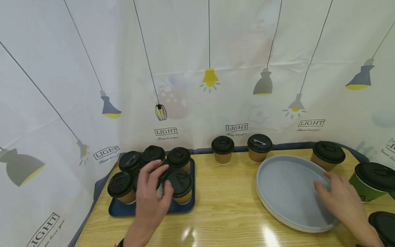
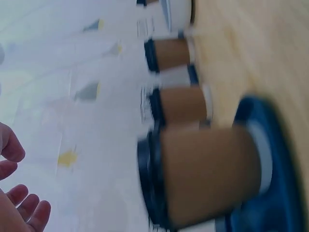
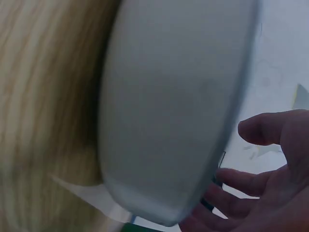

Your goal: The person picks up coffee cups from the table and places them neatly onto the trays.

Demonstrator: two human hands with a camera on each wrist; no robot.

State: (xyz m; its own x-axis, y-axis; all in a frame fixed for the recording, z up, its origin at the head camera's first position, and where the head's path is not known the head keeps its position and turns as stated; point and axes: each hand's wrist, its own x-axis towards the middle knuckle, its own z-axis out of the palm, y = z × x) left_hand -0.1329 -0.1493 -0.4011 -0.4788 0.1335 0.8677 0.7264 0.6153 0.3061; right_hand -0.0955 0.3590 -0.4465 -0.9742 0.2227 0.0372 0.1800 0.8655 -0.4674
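My left hand [image 1: 151, 199] hovers over a blue tray [image 1: 192, 202] crowded with several black-lidded paper cups. Its fingers are bent loosely and hold nothing visible; in the left wrist view its fingertips [image 2: 41, 212] are apart from the nearest brown paper cup [image 2: 207, 174]. Part of the cup group is hidden behind this hand. At the right, my right hand [image 1: 344, 199] is over the right side of a round grey plate [image 1: 290, 192] with a raised rim. In the right wrist view its thumb and fingers are spread by the plate's edge; contact cannot be made out.
Two brown cups with black lids [image 1: 223, 149] [image 1: 259, 147] stand along the table's back edge. Another brown cup [image 1: 327, 156] is behind the plate. A larger green cup [image 1: 370, 183] and a black lid [image 1: 384, 224] are at the right. A printed curtain [image 1: 197, 103] hangs behind.
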